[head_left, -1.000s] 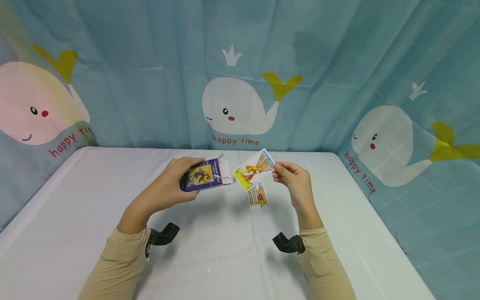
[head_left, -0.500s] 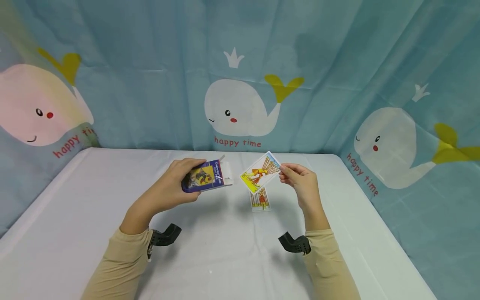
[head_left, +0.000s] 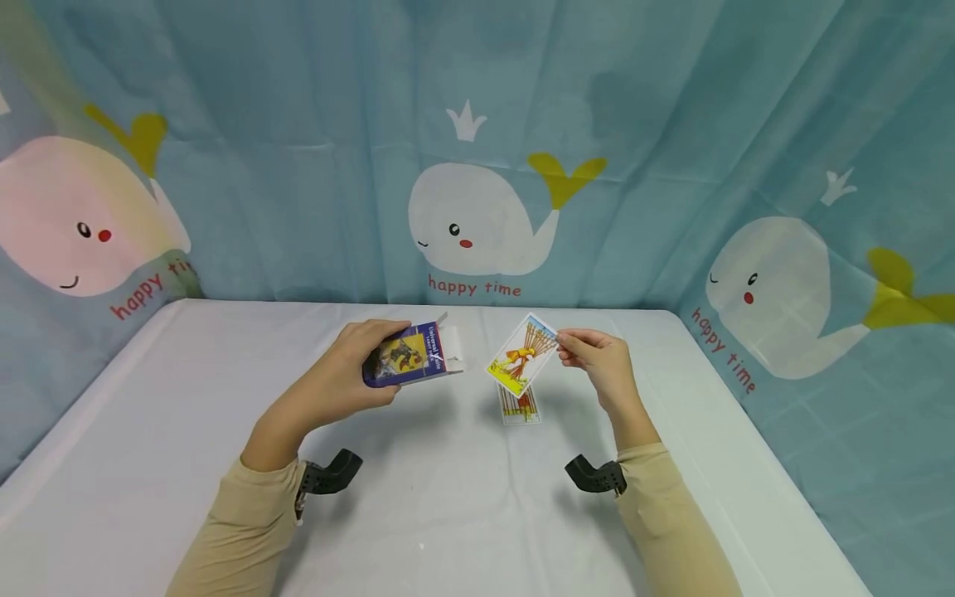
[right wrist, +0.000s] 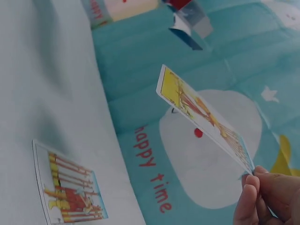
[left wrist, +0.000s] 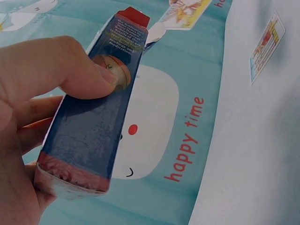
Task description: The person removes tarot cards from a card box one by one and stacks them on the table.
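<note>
One picture card (head_left: 522,355) is in the air above the bench (head_left: 448,531), picture side toward the head camera; the right hand (head_left: 600,358) pinches it near a corner, thumb and fingers together, so that grip is clamped on the card. Below it a second card (head_left: 520,411) lies flat and face up on the bench; in the head view the held card covers part of it, though the right wrist view shows the two apart. Toward the person's left, a dark blue box (head_left: 406,356) is held off the bench by the left hand (head_left: 339,373), whose grip is clamped across the narrow sides, its thumb on one of them. The flaps (head_left: 452,342) at one end stand open toward the held card. The work looks partway along: the box is open, two cards are out, and one of these is down on the bench. The other is neither set down nor in the box, and the flaps are not closed. The inside of the box is hidden, so how many cards remain there cannot be told. Farther out, a blue curtain (head_left: 298,215) printed with whales (head_left: 470,220) hangs behind the bench.
</note>
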{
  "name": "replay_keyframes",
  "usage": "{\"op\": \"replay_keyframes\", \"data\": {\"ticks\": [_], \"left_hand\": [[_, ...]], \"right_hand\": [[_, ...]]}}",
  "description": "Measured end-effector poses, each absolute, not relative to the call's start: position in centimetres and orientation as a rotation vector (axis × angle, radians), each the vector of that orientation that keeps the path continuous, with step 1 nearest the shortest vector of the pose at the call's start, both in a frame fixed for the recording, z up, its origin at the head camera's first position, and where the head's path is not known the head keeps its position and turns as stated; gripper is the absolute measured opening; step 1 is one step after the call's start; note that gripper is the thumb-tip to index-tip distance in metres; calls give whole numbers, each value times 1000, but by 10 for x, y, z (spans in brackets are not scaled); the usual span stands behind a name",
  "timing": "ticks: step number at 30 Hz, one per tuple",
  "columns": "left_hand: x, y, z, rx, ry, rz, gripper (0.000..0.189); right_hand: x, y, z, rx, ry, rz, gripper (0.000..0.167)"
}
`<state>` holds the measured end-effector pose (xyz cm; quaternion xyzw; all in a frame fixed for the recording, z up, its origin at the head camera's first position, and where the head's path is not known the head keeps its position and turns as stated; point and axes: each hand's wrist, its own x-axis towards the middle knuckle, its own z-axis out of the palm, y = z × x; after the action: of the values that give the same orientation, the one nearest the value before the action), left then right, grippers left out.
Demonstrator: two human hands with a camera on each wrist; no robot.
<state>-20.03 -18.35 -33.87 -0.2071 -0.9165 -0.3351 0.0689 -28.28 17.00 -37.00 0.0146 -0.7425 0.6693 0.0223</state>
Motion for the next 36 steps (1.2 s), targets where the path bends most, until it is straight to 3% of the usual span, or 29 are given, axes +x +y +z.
{"op": "replay_keyframes", "data": {"ticks": [36], "left_hand": [[-200,-182,-338,-595,-2798,-1014,74]], "right_hand": [[-313,177,-377,127,-2772,1737,34]]}}
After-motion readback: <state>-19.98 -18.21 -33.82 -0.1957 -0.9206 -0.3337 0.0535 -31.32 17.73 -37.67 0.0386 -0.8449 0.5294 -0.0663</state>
